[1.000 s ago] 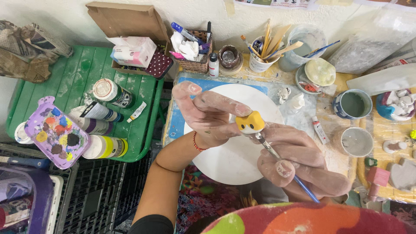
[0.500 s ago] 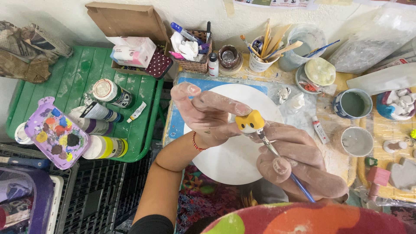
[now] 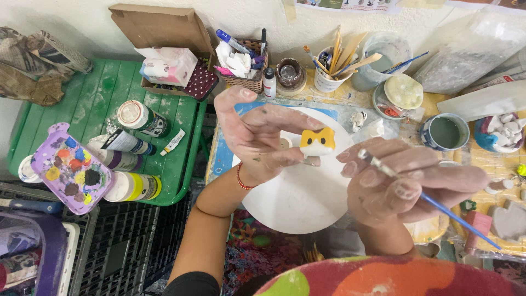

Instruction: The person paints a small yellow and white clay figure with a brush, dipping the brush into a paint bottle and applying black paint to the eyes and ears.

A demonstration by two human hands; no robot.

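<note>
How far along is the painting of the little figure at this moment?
Done: the small figure already has a yellow-orange top over a white lower part. In hand: the left hand pinches it above the white plate; the right hand holds a blue-handled brush beside it. Any unpainted spots aren't visible.

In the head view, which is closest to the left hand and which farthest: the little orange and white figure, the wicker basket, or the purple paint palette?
From the left hand:
1. Orange and white figure, held in its fingertips over the white plate.
2. Wicker basket, just above, by the wall.
3. Purple paint palette, far left, on the green tray's edge.
</note>
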